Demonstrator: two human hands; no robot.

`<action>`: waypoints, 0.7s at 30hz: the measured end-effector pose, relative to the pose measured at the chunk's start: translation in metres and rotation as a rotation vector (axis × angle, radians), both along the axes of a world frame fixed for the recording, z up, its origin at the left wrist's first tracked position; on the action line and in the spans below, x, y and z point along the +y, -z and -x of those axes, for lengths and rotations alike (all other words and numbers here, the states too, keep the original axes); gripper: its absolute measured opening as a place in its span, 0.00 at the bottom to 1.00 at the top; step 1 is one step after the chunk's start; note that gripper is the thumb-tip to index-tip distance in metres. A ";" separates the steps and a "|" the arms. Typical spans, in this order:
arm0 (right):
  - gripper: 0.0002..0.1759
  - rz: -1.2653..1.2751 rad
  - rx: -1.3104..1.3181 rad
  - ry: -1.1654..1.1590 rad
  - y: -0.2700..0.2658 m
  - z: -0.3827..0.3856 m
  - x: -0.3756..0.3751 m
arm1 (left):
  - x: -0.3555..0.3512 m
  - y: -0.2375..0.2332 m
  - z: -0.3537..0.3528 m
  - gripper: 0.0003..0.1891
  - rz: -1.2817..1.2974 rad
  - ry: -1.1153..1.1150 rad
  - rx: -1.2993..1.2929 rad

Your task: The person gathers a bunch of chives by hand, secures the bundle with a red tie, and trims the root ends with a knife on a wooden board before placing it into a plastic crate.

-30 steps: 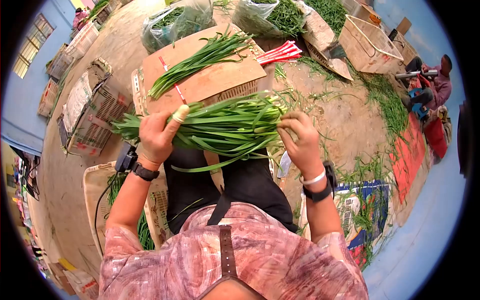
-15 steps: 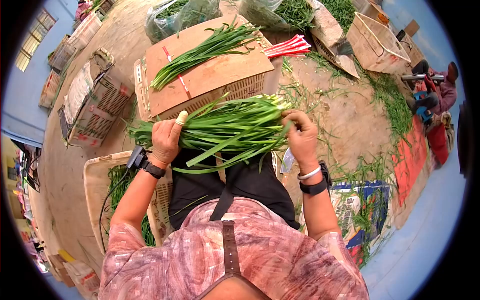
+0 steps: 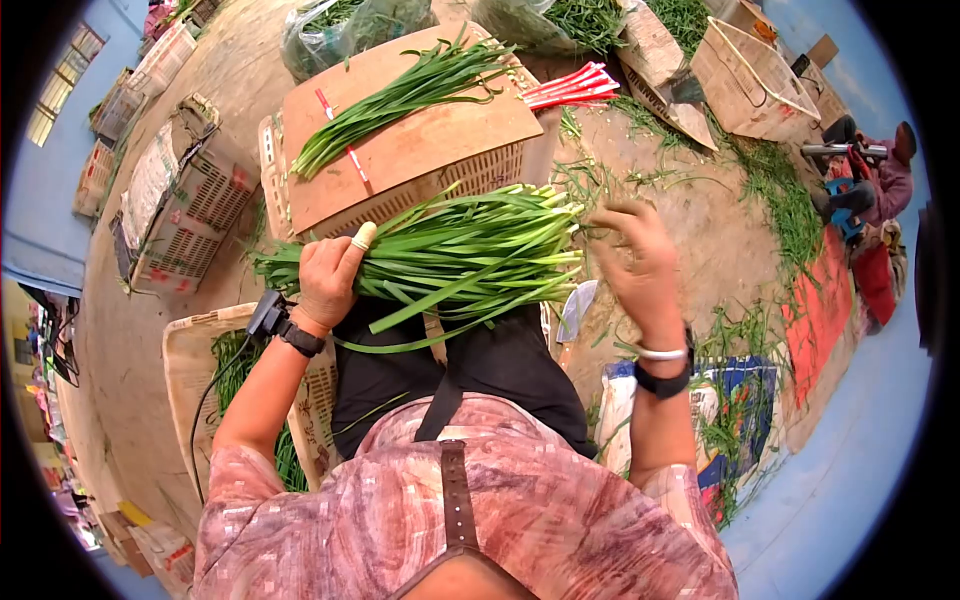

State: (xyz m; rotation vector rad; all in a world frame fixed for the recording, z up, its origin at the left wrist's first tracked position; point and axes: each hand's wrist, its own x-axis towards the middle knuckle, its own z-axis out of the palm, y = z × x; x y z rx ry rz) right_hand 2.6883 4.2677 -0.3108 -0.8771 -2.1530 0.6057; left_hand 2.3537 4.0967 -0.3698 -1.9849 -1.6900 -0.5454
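My left hand (image 3: 332, 272) is closed around the leafy end of a thick bunch of garlic chives (image 3: 470, 250), held above my lap. A pale wrap covers its thumb tip. The pale cut ends point right, fairly level with one another. Just right of those ends is my right hand (image 3: 640, 262), slightly blurred, fingers apart and apart from the bunch. Ahead, a smaller bundle of garlic chives (image 3: 405, 105) lies on a brown board (image 3: 440, 145) across a red-and-white strip (image 3: 358, 168). More red-and-white strips (image 3: 570, 88) lie at the board's right edge.
A plastic crate (image 3: 480, 178) supports the board. By my right knee shows a pale blade (image 3: 577, 308). Another crate (image 3: 185, 335) with greens stands at my left. Loose greens litter the floor (image 3: 680, 225). Bags of greens (image 3: 355, 40) sit behind, and a person (image 3: 885, 185) is at far right.
My right hand has let go of the cut ends and moved right, its fingers spreading. My left hand keeps its hold on the bunch, which has barely moved.
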 end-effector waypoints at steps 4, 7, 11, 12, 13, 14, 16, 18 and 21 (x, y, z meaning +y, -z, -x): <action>0.13 -0.379 -0.091 -0.241 0.021 0.049 0.004 | 0.003 0.000 0.000 0.30 -0.028 -0.003 -0.002; 0.10 -0.099 0.134 -0.345 0.025 0.040 0.011 | -0.002 0.002 0.006 0.31 -0.007 -0.038 -0.010; 0.03 0.709 0.587 -0.374 0.026 0.030 0.016 | -0.004 0.001 0.004 0.32 0.046 -0.030 -0.042; 0.02 0.696 0.641 -0.376 0.026 0.029 0.020 | -0.003 0.000 0.004 0.32 0.049 -0.016 -0.044; 0.03 0.807 0.747 -0.331 0.033 0.024 0.027 | -0.001 -0.001 0.003 0.33 0.050 -0.004 -0.047; 0.04 0.845 0.871 -0.341 0.040 0.014 0.038 | -0.001 0.000 0.003 0.33 0.050 -0.008 -0.047; 0.05 0.934 1.138 -0.297 0.061 -0.024 0.062 | -0.002 0.001 0.003 0.33 0.055 -0.020 -0.035; 0.10 0.876 0.866 0.243 0.052 -0.046 0.063 | -0.004 0.001 0.004 0.33 0.050 -0.027 -0.019; 0.25 0.279 0.093 0.379 0.077 -0.050 0.049 | -0.001 0.002 0.004 0.32 0.008 -0.022 0.008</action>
